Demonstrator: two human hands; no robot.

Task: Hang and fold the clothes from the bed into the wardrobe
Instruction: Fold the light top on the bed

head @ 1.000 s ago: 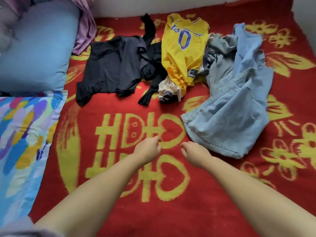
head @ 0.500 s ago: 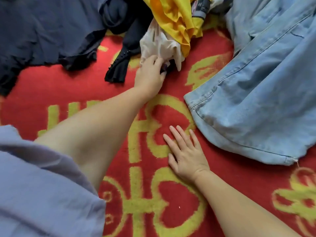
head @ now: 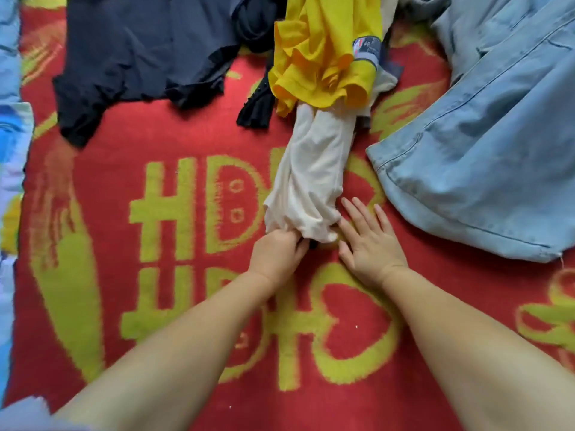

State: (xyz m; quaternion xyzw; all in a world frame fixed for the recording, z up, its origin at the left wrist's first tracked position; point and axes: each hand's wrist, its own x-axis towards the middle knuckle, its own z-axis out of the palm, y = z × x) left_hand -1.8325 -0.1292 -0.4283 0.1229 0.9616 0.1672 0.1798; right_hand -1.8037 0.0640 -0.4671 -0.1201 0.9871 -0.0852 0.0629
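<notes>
Bed, covered edge to edge by a red blanket with yellow-green characters and heart shapes. It carries all the clothes.

Light blue denim garment, largest piece, spread over the upper right of the bed, hem toward the person.

Dark navy garment, crumpled, upper left. A black piece trails from its right side, just beside the yellow one.

Yellow jersey, bunched at top centre, a small label patch on its right hem. It lies over the upper end of the cream garment.

Cream garment, drawn out into a long roll from under the jersey down toward the hands; near end gathered, lying on the blanket between the two hands.

Pale blue and multicoloured bedding along the left edge; only a strip shows.

Right hand, flat on the blanket, fingers straight and spread, forefinger side touching the cream garment's gathered end.

Left hand, fingers curled, gripping the cream garment's near end. Something dark shows at the fingertips; cannot tell what.
</notes>
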